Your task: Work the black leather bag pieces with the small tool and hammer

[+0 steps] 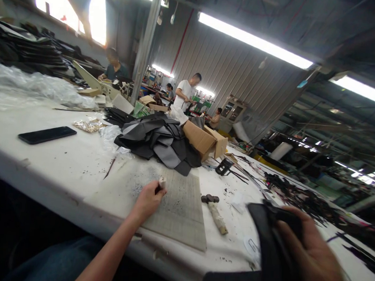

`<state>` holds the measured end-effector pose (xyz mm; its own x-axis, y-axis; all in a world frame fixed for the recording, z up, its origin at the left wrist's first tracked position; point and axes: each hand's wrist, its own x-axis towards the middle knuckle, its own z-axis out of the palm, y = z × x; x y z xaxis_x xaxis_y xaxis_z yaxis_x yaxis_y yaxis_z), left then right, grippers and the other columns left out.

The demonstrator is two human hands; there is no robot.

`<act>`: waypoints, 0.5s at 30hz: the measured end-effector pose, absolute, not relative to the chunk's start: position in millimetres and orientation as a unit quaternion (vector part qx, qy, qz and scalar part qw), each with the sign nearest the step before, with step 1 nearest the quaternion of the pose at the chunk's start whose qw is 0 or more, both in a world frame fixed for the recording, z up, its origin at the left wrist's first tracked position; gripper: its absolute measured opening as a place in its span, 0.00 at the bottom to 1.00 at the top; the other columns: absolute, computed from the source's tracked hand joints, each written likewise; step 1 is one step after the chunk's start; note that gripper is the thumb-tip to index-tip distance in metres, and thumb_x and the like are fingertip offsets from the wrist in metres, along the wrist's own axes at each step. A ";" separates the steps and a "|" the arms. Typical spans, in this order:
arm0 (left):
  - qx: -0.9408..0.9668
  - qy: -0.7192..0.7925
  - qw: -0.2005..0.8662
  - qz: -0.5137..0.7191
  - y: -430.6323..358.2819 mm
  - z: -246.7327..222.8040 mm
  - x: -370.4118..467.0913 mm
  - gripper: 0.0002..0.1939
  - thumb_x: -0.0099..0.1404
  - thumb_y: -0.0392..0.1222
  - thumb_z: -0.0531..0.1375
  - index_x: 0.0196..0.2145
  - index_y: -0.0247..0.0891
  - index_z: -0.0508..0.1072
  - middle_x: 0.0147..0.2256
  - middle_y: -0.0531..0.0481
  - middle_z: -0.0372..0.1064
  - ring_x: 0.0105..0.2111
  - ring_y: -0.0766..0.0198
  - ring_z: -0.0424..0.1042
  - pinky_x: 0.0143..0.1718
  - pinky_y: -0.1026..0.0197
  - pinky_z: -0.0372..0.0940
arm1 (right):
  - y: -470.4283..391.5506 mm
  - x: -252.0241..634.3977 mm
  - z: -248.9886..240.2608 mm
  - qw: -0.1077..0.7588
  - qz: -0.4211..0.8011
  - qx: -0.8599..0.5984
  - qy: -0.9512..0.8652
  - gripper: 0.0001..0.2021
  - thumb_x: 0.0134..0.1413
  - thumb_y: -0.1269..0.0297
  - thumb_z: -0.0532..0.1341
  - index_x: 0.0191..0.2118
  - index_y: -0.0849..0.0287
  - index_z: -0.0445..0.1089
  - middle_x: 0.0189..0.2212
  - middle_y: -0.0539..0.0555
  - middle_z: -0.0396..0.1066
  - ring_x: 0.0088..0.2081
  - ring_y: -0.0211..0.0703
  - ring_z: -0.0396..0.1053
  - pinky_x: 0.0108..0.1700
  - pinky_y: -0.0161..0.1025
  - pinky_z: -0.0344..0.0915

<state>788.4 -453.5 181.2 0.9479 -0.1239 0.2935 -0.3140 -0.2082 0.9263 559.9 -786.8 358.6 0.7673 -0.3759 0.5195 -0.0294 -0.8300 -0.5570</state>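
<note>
My left hand [147,200] is closed around a short, pale cylindrical piece [162,182], its top poking out above the fingers, over a grey board [182,225] strewn with dark specks. At the lower right, my right hand [315,254] grips black leather-like material [268,243], which is blurred and hangs down past the fingers. Between the two hands a hammer [217,218] with a wrapped handle lies on the white table [101,199]. Beyond the board is a heap of black and grey cut pieces [162,139].
A black phone [47,135] lies at the left, near a bag of small brass-coloured parts [88,125]. Behind the heap stands an open cardboard box [198,138]; a black cup [224,166] is beside it. Dark straps [298,196] cover the right side. Several people work farther back.
</note>
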 end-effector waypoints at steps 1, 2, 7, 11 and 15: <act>0.773 -0.142 0.613 0.079 -453.5 181.5 788.4 0.10 0.67 0.46 0.62 0.29 0.41 0.68 0.30 0.52 0.70 0.33 0.58 0.69 0.37 0.57 0.57 | -775.3 580.5 347.0 0.283 -0.287 -0.905 0.133 0.27 0.62 0.36 0.66 0.60 0.43 0.73 0.45 0.54 0.82 0.42 0.59 0.79 0.46 0.54 0.75; 0.774 -0.142 0.612 0.078 -453.5 182.0 788.3 0.11 0.66 0.46 0.62 0.29 0.41 0.68 0.30 0.51 0.71 0.33 0.57 0.69 0.37 0.57 0.57 | -762.5 601.5 332.2 0.315 -0.236 -0.909 0.136 0.28 0.62 0.36 0.66 0.60 0.45 0.73 0.46 0.53 0.82 0.44 0.59 0.79 0.50 0.54 0.75; 0.776 -0.146 0.608 0.080 -452.9 183.7 787.4 0.09 0.66 0.45 0.62 0.30 0.41 0.70 0.30 0.50 0.73 0.34 0.57 0.70 0.38 0.57 0.58 | -707.3 682.7 248.8 0.370 -0.147 -0.914 0.082 0.22 0.63 0.45 0.64 0.56 0.52 0.72 0.51 0.56 0.80 0.54 0.60 0.78 0.60 0.55 0.71; 0.773 -0.147 0.612 0.082 -453.6 181.9 788.8 0.09 0.66 0.45 0.62 0.30 0.40 0.72 0.31 0.50 0.73 0.34 0.56 0.71 0.38 0.57 0.58 | -699.2 710.7 220.8 0.309 -0.179 -0.930 0.086 0.19 0.66 0.51 0.61 0.57 0.53 0.71 0.50 0.59 0.81 0.53 0.60 0.79 0.59 0.55 0.73; 0.768 -0.137 0.621 0.074 -453.8 181.9 790.2 0.10 0.68 0.47 0.62 0.32 0.40 0.74 0.31 0.50 0.74 0.34 0.56 0.71 0.38 0.57 0.59 | -703.2 723.4 219.6 0.275 -0.182 -0.941 0.072 0.19 0.66 0.55 0.62 0.59 0.56 0.71 0.48 0.62 0.81 0.53 0.65 0.79 0.60 0.60 0.72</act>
<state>790.2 -453.8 181.9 0.9517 -0.1185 0.2832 -0.3017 -0.1903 0.9342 723.4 -703.2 219.6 0.9233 -0.2352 0.3037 -0.0350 -0.8388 -0.5433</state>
